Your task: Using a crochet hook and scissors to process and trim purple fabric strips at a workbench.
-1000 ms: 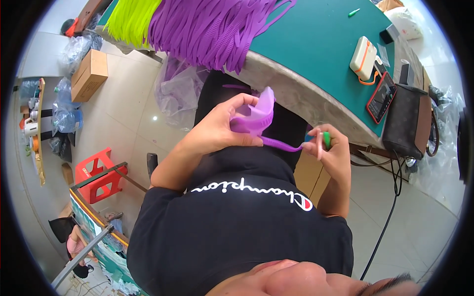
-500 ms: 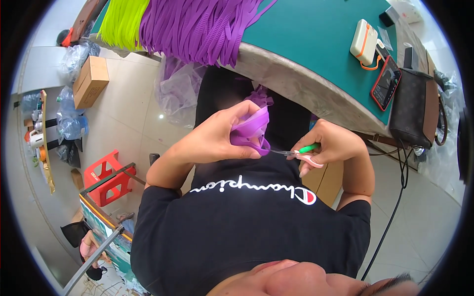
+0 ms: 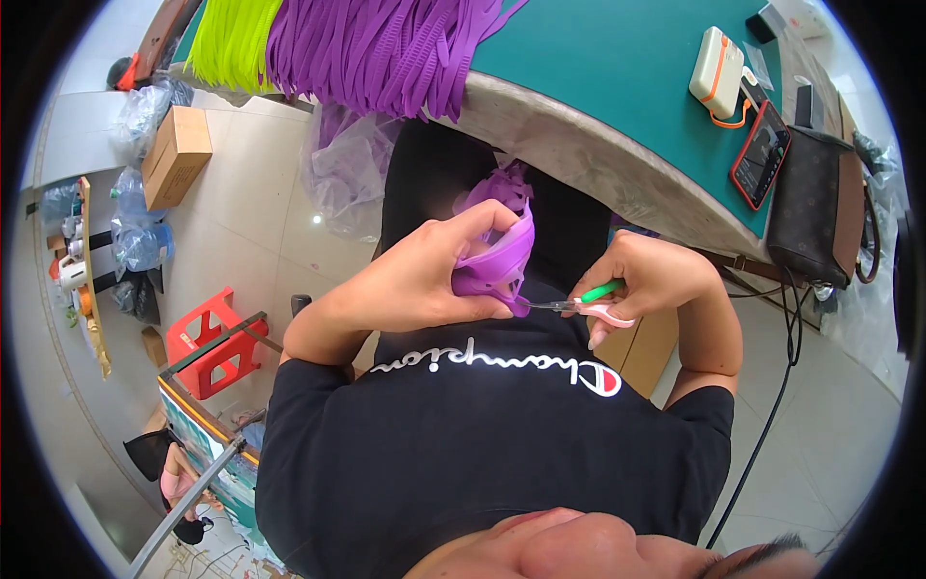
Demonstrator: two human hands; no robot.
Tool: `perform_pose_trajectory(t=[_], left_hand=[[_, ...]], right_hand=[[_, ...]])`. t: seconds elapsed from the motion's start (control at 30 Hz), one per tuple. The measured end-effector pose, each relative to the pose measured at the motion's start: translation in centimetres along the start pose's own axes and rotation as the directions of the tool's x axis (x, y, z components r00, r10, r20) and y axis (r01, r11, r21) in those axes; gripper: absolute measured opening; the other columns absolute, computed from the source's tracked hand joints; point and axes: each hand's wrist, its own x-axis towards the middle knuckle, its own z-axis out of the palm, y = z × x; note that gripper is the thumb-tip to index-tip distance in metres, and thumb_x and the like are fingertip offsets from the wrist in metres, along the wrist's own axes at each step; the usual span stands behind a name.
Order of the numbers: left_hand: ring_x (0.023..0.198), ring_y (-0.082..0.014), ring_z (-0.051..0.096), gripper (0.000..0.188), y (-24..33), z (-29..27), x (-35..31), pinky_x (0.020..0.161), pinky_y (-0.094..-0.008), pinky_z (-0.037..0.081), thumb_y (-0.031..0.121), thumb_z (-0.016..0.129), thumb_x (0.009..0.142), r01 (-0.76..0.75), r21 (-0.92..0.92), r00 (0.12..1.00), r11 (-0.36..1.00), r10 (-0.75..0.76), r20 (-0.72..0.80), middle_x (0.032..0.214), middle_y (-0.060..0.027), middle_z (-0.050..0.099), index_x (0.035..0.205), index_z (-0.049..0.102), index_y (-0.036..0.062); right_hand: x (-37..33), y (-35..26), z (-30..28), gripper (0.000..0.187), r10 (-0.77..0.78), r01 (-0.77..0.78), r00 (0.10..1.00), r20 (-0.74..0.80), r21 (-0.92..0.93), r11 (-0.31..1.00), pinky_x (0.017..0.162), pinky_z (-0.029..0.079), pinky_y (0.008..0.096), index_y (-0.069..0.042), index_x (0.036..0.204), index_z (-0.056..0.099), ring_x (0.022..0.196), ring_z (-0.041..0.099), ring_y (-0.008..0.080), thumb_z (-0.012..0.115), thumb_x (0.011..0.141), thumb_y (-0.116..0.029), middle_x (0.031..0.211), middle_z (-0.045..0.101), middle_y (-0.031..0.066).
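Scissors [image 3: 595, 309] swung to purple piece [image 3: 500, 269]. Left hand [image 3: 422, 273] pinches it, right hand [image 3: 660, 277] grips scissors. Likely light, soft; hold by edge.

Downward fisheye view, head-worn, close

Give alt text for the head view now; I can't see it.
Left hand holds a bunched purple piece; the right hand holds pink-and-green scissors, their tips at the piece's edge. Beyond, purple strips and lime strips lie on a green table.
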Motion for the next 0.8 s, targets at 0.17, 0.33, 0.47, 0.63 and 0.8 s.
perform_pose_trajectory(t=[0.17,0.33,0.47,0.63,0.8], left_hand=[[0.082,-0.0062,0.058,0.055,-0.01,0.00,0.07,0.073,-0.0220,0.046,-0.003,0.079,0.069,0.007,0.003,1.000,1.000,-0.007,0.008,0.088,-0.0017,0.059,0.113,0.047,0.0012],[0.081,-0.0063,0.058,0.055,0.01,0.10,0.19,0.073,-0.0223,0.046,-0.003,0.079,0.068,0.000,0.010,1.000,1.000,0.000,0.003,0.086,-0.0018,0.059,0.113,0.048,0.0015],[0.081,-0.0067,0.059,0.055,0.00,-0.02,0.19,0.073,-0.0228,0.046,-0.003,0.079,0.068,0.017,0.012,1.000,1.000,-0.017,0.017,0.085,-0.0022,0.060,0.113,0.047,0.0014],[0.072,-0.0165,0.063,0.049,0.05,0.19,0.33,0.071,-0.0295,0.046,0.001,0.076,0.070,-0.036,0.046,0.999,0.998,0.035,0.013,0.077,-0.0092,0.065,0.108,0.044,0.0025],[0.072,-0.0169,0.064,0.050,0.15,0.17,0.42,0.070,-0.0294,0.046,0.002,0.077,0.070,-0.036,0.054,0.999,0.998,0.035,0.019,0.077,-0.0094,0.065,0.108,0.044,0.0024]], right_hand=[[0.14,-0.20,0.07,0.021,-0.067,0.066,0.998,-0.007,-0.067,0.996,0.053,0.050,0.0197,0.003,0.097,0.069,0.062,0.066,0.0080,0.067,0.083,-0.013,0.070,0.070,0.0058],[0.16,-0.32,0.11,0.020,-0.054,0.053,0.998,-0.015,-0.053,0.997,0.053,0.049,0.0197,0.003,0.096,0.069,0.062,0.066,0.0081,0.067,0.084,-0.013,0.069,0.070,0.0060],[0.15,-0.15,0.16,0.021,-0.044,0.043,0.999,-0.020,-0.053,0.998,0.053,0.050,0.0204,0.003,0.095,0.070,0.063,0.067,0.0090,0.068,0.082,-0.014,0.069,0.070,0.0066],[0.13,-0.46,0.11,0.022,-0.049,0.048,0.999,-0.015,-0.071,0.996,0.054,0.050,0.0212,0.002,0.095,0.070,0.062,0.067,0.0107,0.069,0.080,-0.014,0.069,0.070,0.0073],[0.07,-0.75,-0.09,0.021,-0.043,0.042,0.999,-0.006,-0.120,0.992,0.054,0.050,0.0215,0.002,0.094,0.070,0.061,0.067,0.0114,0.069,0.080,-0.014,0.070,0.070,0.0082]])
